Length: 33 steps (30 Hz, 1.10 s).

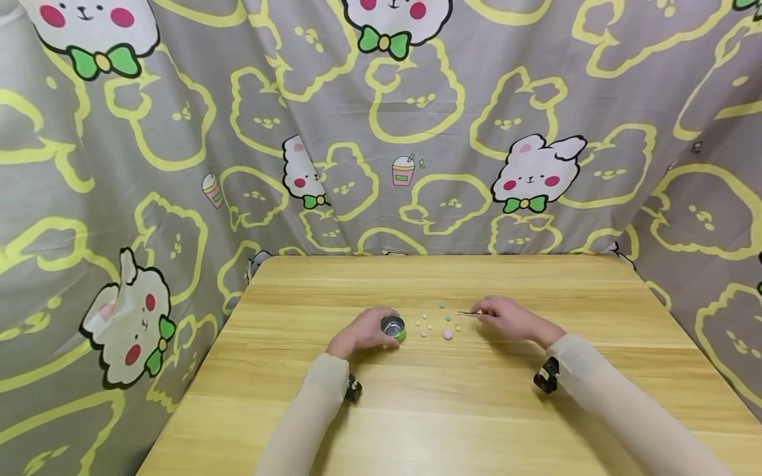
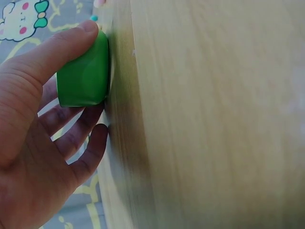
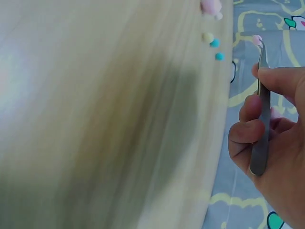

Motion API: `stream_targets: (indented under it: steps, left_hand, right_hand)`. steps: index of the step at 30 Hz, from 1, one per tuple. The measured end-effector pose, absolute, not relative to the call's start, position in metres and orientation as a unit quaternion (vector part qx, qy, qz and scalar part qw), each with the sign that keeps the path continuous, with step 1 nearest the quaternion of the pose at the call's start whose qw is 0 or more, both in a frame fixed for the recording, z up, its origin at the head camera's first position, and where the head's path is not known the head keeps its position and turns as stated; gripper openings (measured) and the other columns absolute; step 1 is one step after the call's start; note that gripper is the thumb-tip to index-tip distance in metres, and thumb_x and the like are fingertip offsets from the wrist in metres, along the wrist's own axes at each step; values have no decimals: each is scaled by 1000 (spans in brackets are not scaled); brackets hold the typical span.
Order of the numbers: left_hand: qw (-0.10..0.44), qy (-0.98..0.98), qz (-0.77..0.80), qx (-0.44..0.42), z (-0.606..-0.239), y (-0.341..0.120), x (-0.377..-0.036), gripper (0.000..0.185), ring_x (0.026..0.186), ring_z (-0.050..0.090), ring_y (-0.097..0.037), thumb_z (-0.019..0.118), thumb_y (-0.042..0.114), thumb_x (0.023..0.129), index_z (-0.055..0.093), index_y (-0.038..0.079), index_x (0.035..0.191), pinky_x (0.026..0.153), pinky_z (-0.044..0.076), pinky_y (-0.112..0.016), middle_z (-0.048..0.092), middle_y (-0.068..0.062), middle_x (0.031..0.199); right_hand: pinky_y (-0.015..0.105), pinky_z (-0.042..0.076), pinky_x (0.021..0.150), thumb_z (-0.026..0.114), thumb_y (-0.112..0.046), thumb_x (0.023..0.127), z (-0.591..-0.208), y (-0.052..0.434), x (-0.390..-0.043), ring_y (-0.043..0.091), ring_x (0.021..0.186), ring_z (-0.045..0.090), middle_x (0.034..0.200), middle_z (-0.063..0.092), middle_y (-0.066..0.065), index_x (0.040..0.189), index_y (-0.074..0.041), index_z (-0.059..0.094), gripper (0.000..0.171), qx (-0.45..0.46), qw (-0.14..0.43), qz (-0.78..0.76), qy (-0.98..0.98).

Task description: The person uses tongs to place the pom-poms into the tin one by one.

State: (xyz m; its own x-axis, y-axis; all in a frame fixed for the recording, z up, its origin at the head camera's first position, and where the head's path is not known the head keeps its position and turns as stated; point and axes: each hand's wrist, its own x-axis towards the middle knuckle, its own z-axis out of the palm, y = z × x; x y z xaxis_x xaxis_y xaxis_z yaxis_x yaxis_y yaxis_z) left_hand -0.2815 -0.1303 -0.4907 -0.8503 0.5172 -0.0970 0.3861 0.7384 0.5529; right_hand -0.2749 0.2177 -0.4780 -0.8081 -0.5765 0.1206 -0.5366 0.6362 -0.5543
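Observation:
My left hand [image 1: 370, 327] grips a small round green tin [image 2: 85, 74], thumb on one side and fingers on the other. The tin stands upright on the wooden table, its open silvery inside facing up. In my right hand [image 1: 508, 317] I pinch metal tweezers [image 3: 261, 119], curved at the tip. A small pink ball [image 3: 257, 40] sits between their tips, raised off the tabletop. Between my hands lie several little balls: a larger pink ball [image 1: 448, 335], a teal ball [image 1: 442, 305], another teal ball [image 1: 448, 318] and pale yellow ones such as this yellow ball [image 1: 424, 317].
A wood-grain table [image 1: 417, 410] stretches beneath both arms. Behind it and at its sides hangs a grey curtain [image 1: 440, 152] with yellow outlines and white cartoon animals. Each wrist carries a black camera, such as the right wrist's camera [image 1: 546, 375].

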Motion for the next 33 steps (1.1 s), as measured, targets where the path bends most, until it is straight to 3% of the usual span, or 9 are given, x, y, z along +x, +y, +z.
stream_targets:
  steps: [14,33]
  left_hand:
    - [125,924,272,240,-495,-130,-283,65,108,54,-18,85,30,69,57,11,125,95,41,-35,60,-2,117]
    - [125,923,272,240,-496,-132,-283,62,108,53,-16,84,30,71,58,12,124,95,41,-34,60,0,117]
  right_hand:
    - [28,39,58,54,-13,96,-464,185,-277,12,66,43,84,52,-4,112,-13,66,20,-326,46,-305,894]
    - [29,42,64,53,-10,96,-455,142,-278,12,75,47,91,56,-3,110,-10,67,20,-385,59,-298,871]
